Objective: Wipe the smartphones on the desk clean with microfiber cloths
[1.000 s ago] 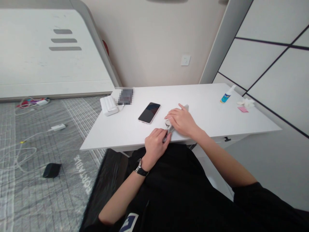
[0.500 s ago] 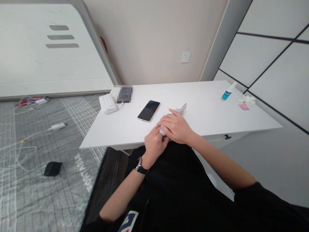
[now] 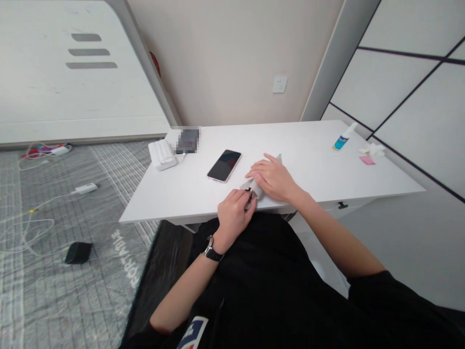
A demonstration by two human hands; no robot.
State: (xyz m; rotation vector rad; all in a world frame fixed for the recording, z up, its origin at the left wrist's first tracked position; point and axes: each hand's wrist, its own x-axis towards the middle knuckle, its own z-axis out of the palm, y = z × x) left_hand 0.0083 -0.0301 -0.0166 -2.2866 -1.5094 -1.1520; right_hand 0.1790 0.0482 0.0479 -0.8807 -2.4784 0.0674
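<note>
Cable of white colour (image 3: 54, 201) lies loosely on the grey patterned mat (image 3: 90, 300) at far left, joined to a white adapter (image 3: 86, 188), and a black angular object (image 3: 78, 253) rests below it. Next comes the white desk (image 3: 308, 165); at its left end stands a white box-like object (image 3: 162, 156), just beside a dark item (image 3: 188, 140) which is covered by pixel blur. More to the right, a phone (image 3: 224, 166) lies flat, its dark screen facing up. Near the front edge of the desk, the left hand (image 3: 235, 212), with a watch (image 3: 212, 250) on its wrist, has its fingers closed on a small dark metallic thing (image 3: 250, 192), mostly hidden. A pale cloth-like piece (image 3: 257, 188) is touching this thing and reaches under the right hand (image 3: 273, 179); that hand lies over it with bent fingers, and I cannot tell whether it grips. Well apart, at the right end, are a bottle with blue label (image 3: 342, 139), white crumpled pieces (image 3: 373, 150) and a pink paper (image 3: 366, 160).
</note>
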